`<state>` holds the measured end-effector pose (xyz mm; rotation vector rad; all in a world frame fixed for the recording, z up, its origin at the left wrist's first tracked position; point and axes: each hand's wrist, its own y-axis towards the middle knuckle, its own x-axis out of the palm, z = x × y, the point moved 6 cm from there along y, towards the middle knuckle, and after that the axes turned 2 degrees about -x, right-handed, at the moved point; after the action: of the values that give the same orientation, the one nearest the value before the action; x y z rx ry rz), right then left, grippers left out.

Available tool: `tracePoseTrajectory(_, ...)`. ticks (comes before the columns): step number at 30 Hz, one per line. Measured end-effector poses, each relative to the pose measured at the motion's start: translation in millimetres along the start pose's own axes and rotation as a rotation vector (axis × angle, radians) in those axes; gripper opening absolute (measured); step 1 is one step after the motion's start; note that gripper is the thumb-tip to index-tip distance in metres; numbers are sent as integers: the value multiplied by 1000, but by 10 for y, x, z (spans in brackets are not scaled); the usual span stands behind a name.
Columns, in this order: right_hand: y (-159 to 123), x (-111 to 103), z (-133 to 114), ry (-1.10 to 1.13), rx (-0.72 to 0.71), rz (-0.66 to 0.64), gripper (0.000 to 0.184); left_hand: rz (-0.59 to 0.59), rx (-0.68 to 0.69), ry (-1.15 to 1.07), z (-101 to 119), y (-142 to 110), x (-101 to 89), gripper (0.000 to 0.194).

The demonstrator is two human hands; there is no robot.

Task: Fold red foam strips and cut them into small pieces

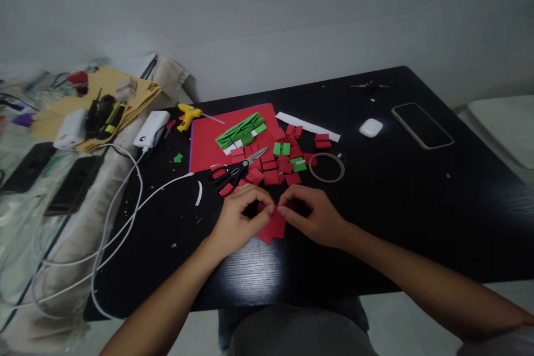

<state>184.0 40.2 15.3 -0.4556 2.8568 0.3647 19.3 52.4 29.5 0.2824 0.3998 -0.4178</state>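
Near the front of the black table, my left hand [244,212] and my right hand [314,216] meet, each with thumb and forefinger pinched together. A small piece of red paper [275,223] shows between and below the fingertips, and both hands grip its upper part; other red paper may lie under it. Just beyond them is a pile of folded red paper pieces [271,177], with a few green folded pieces [282,149] among them. Black-handled scissors [237,171] rest on the pile with open blades. A ring of tape [327,168] lies to its right.
Behind the pile are large red sheets [204,142], a green pleated paper strip [240,130] and a white strip [308,125]. A yellow glue gun [189,116] sits back left. White cables [139,200] loop along the left edge. A phone [422,125] and white earbud case [371,128] lie right.
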Motion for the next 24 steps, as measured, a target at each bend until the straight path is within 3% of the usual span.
tracePoseTrajectory(13, 8, 18, 20, -20, 1, -55, 6, -69, 57, 91, 66, -1, 17, 10)
tracePoseTrajectory(20, 39, -34, 44, -44, 28, 4, 7, 26, 34, 86, 5, 50, -157, 10)
tracePoseTrajectory(24, 12, 31, 65, -21, 46, -11, 6, -25, 36, 80, 46, 24, -54, 8)
